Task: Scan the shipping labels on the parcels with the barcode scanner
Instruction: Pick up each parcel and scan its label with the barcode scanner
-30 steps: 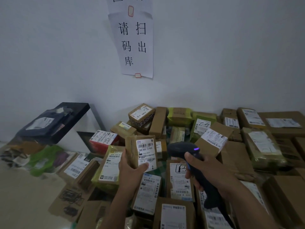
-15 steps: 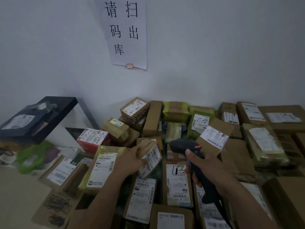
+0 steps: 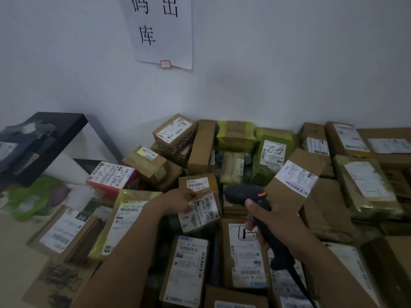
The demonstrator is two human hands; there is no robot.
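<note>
Under left hand (image 3: 178,200), half-hidden parcel (image 3: 201,215)

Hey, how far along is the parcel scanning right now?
Done: likely the small box, held up to the scanner a second ago, now lowered onto the other parcels. In hand: the left hand grips that box, the right hand grips the scanner. Left: many labelled parcels all around; nothing shows which are scanned.

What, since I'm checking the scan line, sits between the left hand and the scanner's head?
In the head view, the small parcel marked "3 2", held by the left hand; its label faces up beside the scanner in the right hand.
</note>
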